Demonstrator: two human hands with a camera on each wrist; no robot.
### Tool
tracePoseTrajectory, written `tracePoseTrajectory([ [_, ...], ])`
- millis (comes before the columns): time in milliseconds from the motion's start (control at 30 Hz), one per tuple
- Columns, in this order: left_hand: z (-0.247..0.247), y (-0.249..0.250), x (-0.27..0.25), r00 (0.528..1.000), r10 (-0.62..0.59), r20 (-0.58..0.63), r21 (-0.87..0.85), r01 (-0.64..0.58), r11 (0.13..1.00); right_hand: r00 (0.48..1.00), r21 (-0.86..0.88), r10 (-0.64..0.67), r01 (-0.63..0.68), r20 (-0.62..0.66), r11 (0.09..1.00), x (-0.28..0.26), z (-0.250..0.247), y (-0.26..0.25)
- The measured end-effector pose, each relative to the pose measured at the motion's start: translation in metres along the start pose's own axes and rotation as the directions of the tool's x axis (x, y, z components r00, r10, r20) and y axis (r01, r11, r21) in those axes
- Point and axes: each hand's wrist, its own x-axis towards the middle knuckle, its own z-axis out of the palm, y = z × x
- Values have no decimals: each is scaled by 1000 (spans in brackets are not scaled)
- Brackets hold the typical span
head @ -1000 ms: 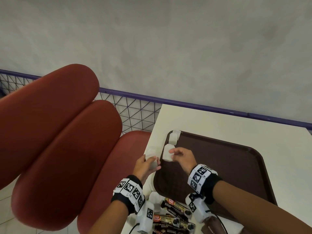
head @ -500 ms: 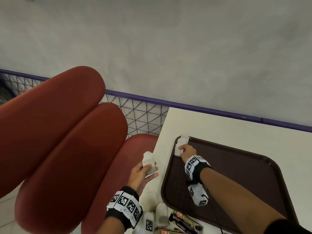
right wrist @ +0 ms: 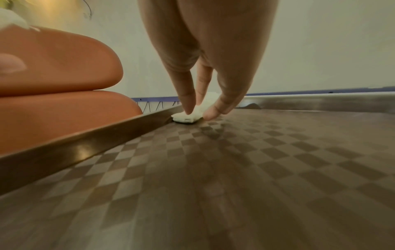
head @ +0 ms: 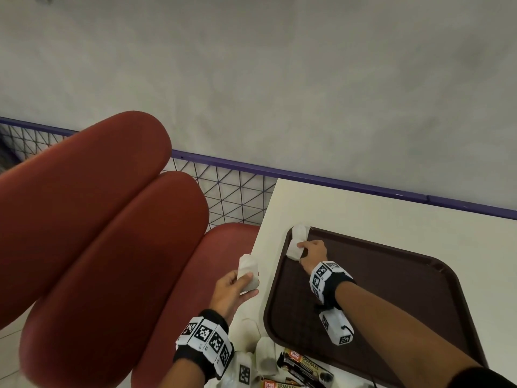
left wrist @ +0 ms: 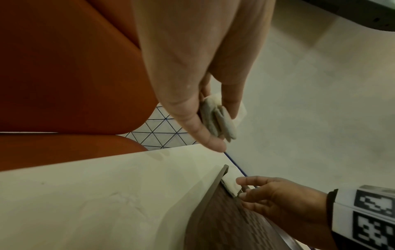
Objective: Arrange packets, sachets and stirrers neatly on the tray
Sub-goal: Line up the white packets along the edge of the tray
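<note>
Sachets (head: 296,242) now line the tray's (head: 414,301) far left corner: our right hand (head: 313,252) has carried one there, fingertips pinching it down; our left hand (head: 232,289) grips spares (head: 247,273) beyond the tabletop's left edge.

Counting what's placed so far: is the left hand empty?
No, the left hand holds white sachets between thumb and fingers, beside the tray.
</note>
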Motion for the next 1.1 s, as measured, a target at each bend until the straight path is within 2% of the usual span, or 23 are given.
tracePoseTrajectory([
  [200, 2, -1, -1, 1000, -7, 2, -2, 7, 1000, 994, 89, 103, -105, 18, 991, 1, 8, 5],
  [333, -2, -2, -1, 1000, -1, -13, -14, 1, 1000, 999, 101, 42, -44, 22, 994, 4, 12, -2],
  [500, -6, -2, -1, 1000, -2, -12, -25, 2, 1000, 999, 125, 34, -29, -39, 992, 5, 7, -1],
  [633, -8, -2, 1, 1000, 0, -6, -25, 0, 1000, 999, 100, 18, -21, 30, 995, 7, 5, 0],
  [800, -4, 0, 3, 1000, -18, 9, -66, 19, 998, 994, 148, 47, -62, 102, 987, 5, 0, 0],
  [1000, 6, 6, 1, 998, -54, 22, -58, 55, 997, 1000, 130, 12, -15, 25, 991, -4, -11, -3],
  [1100, 12, 7, -3, 998, -51, 31, -28, 52, 998, 998, 219, -51, 43, 30, 975, -20, -16, -5],
])
